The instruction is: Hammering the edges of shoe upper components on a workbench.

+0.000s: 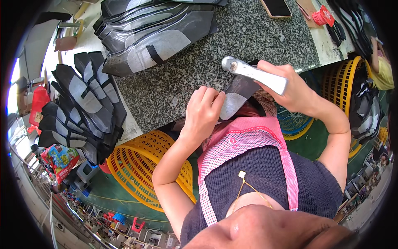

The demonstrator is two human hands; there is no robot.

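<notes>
My left hand (201, 114) is closed at the table's near edge, its thumb and fingers pinching the side of a black shoe-upper piece (239, 94) with a light grey patch. That piece lies partly on the edge, close to my apron. Above it, my right hand (295, 88) grips a shiny silver metal tool (256, 76), shaped like a hammer, with a rounded end pointing left. The tool and my right fingers hide part of the piece.
Stacked black-and-grey pieces (166, 39) lie on the speckled stone table (161, 93), with another pile (89, 97) at left. A phone (276, 7) and a red item (322, 16) are at far right. Yellow baskets (143, 166) stand below; a person in yellow (383, 74) is at right.
</notes>
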